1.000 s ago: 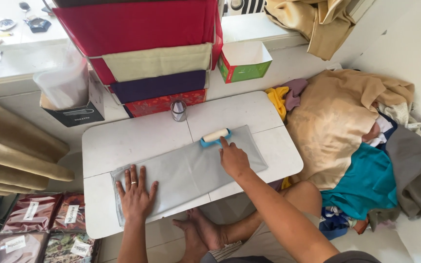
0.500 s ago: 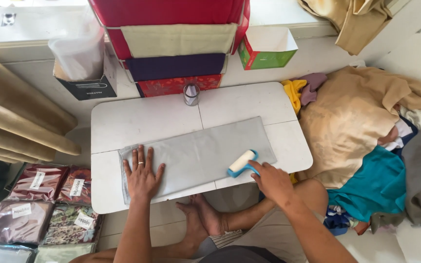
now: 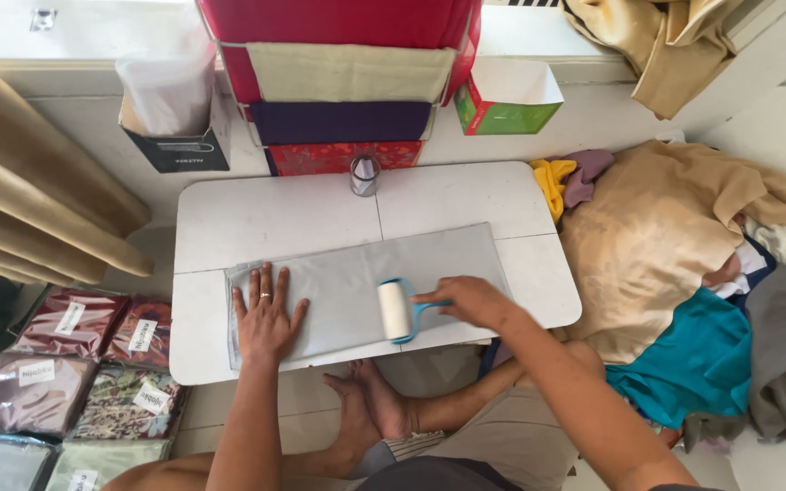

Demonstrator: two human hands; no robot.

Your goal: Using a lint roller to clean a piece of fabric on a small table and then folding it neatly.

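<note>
At the centre of the frame I see a lint roller with a white drum and blue handle [image 3: 399,310] lying on a flat grey rectangular cloth [image 3: 357,286], near the cloth's lower edge. My right hand [image 3: 468,301] has its grip clamped on the roller's handle. My left hand [image 3: 266,315] presses flat, fingers spread apart, on the cloth's left end. The cloth lies across a low white counter [image 3: 275,214]. A small metal cylinder [image 3: 364,175] stands at the counter's upper edge. Packaged folded fabrics [image 3: 75,364] fill the lower left; a heap of loose tan and teal cloths [image 3: 684,273] fills the right.
</note>
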